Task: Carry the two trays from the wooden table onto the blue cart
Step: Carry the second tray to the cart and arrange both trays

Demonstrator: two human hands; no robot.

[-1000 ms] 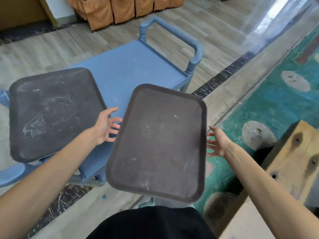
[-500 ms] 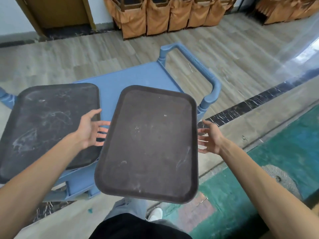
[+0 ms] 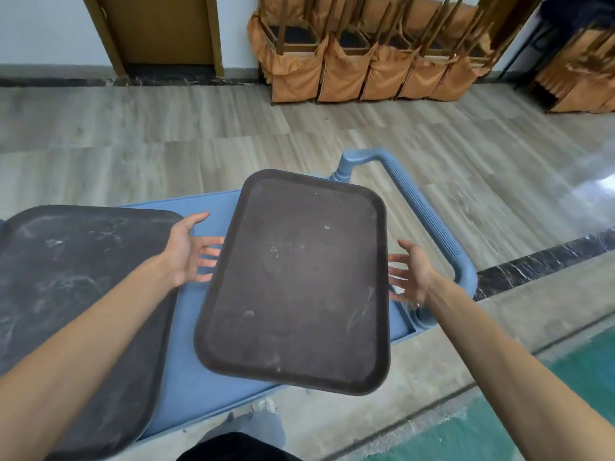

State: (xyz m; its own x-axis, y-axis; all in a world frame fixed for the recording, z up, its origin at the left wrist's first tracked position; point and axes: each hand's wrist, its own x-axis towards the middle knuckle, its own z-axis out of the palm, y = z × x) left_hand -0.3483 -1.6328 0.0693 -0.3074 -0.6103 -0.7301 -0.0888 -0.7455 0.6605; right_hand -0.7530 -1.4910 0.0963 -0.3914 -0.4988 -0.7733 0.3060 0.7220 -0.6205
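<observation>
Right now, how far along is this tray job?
One tray already lies on the blue cart. The second tray is over the cart between the left hand and right hand, fingers spread at its edges; whether it rests flat is unclear. Left: settle it, let go.

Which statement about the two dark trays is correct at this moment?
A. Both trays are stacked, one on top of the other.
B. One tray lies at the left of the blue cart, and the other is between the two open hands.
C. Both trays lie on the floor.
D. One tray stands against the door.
B: the black tray lies at the left on the blue cart, while the brown tray is between the open left hand and right hand.
</observation>
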